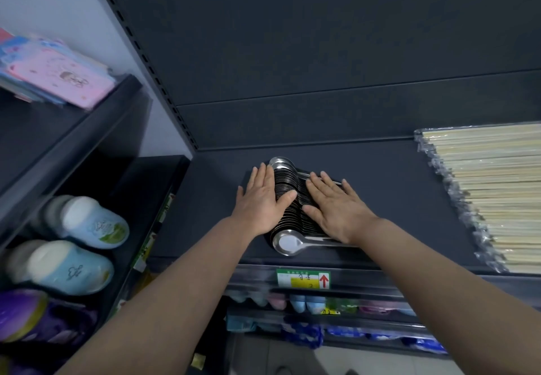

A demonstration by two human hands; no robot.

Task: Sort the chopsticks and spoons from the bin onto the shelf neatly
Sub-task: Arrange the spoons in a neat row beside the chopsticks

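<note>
Squaring step: left hand (261,199) and right hand (333,207), fingers flat, grip nothing, press row of nested steel spoons (288,199) on dark shelf (389,193). Next, probably: even pressure, straighten handles.

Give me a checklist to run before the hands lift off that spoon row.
1. Left hand flat against the bowl side of the spoon row: ok.
2. Right hand flat on the handles: ok.
3. Bowls overlap evenly between the hands: ok; handle ends under the right hand: cannot tell.
4. Front spoon lies behind the front edge of the shelf: ok.
5. Bare shelf separates the spoons from the chopstick packs: ok.
6. Bin emptied: cannot tell, no bin in view.
</note>
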